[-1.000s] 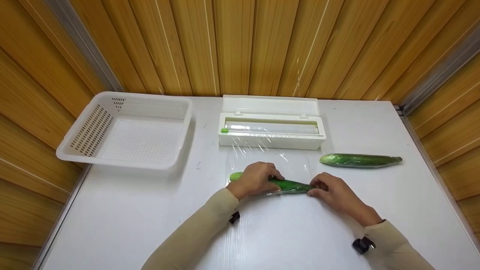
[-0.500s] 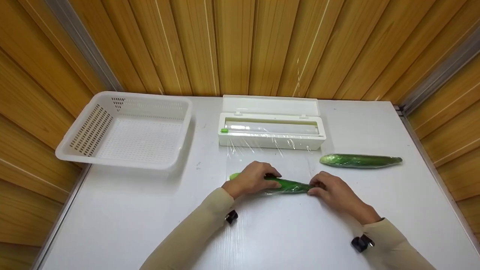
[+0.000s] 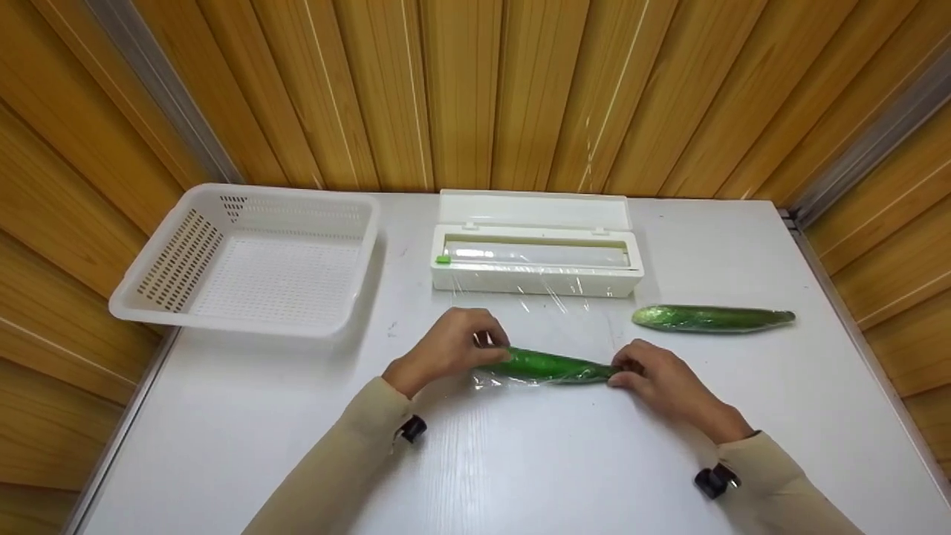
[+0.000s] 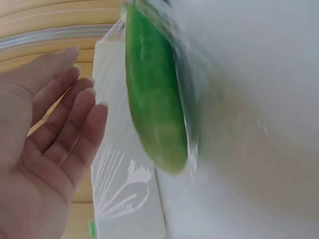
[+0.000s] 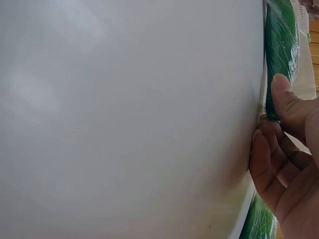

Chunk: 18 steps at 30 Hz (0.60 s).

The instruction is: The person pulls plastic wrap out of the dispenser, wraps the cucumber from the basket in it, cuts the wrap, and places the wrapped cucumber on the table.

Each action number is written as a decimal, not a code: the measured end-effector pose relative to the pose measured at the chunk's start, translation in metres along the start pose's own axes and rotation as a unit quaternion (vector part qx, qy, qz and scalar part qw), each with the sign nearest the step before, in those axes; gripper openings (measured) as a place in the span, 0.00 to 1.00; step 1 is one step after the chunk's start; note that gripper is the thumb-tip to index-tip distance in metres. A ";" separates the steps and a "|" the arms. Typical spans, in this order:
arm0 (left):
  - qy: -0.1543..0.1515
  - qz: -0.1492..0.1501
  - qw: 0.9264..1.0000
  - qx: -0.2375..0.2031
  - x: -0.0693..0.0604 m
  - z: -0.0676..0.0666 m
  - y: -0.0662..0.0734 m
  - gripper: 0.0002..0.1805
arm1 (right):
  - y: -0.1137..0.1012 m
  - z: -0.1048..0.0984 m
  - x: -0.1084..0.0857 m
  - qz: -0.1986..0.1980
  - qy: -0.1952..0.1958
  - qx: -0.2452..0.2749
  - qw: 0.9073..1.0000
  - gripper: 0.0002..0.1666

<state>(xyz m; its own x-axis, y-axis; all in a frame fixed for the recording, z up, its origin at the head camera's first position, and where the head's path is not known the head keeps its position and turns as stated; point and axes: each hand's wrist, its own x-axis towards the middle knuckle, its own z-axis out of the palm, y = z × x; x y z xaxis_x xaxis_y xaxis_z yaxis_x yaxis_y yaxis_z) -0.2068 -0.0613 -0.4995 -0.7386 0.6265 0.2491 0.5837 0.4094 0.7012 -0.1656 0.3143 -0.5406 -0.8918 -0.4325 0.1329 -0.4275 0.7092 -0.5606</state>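
A green cucumber (image 3: 553,366) lies on the white table, clear cling film (image 3: 487,381) partly around it. At its left end is my left hand (image 3: 449,345); in the left wrist view this hand's (image 4: 50,129) fingers are loosely bent, hold nothing and stand apart from the cucumber (image 4: 154,94). My right hand (image 3: 669,379) pinches the narrow right end between thumb and fingers, and the right wrist view shows the thumb (image 5: 283,92) on the filmed skin. From the cucumber the film runs back to a white cling film dispenser (image 3: 535,282), whose lid stands up.
A second cucumber (image 3: 713,319), wrapped in film, lies to the right. At the back left stands a white perforated basket (image 3: 238,324). A green slider (image 3: 443,260) sits at the dispenser's left end. Wood-panelled walls (image 3: 461,96) border the table behind and at both sides.
My left hand has moved left along the cucumber to its left end, uncovering the middle of it. The right hand has stayed at the right end.
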 end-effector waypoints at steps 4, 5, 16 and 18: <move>-0.049 -0.006 0.999 0.018 -0.019 -0.009 -0.004 0.07 | 0.000 0.000 0.001 -0.008 0.003 -0.005 1.000 0.09; -0.060 -0.006 0.998 0.020 -0.024 -0.011 -0.005 0.07 | 0.000 0.000 0.001 -0.009 0.004 -0.005 1.000 0.09; -0.096 -0.016 0.988 0.116 -0.064 -0.017 -0.022 0.14 | -0.002 0.000 0.002 -0.001 0.002 -0.008 1.000 0.10; -0.097 -0.022 0.988 0.118 -0.066 -0.015 -0.024 0.14 | -0.001 0.000 0.001 -0.001 0.002 -0.007 1.000 0.10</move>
<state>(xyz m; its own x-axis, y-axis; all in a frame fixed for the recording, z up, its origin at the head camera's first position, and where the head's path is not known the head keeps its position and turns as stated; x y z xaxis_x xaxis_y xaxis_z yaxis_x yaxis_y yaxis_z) -0.1770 -0.1222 -0.5224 -0.6999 0.7105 0.0730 0.6316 0.5678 0.5279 -0.1663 0.3127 -0.5402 -0.8913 -0.4321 0.1374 -0.4316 0.7159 -0.5489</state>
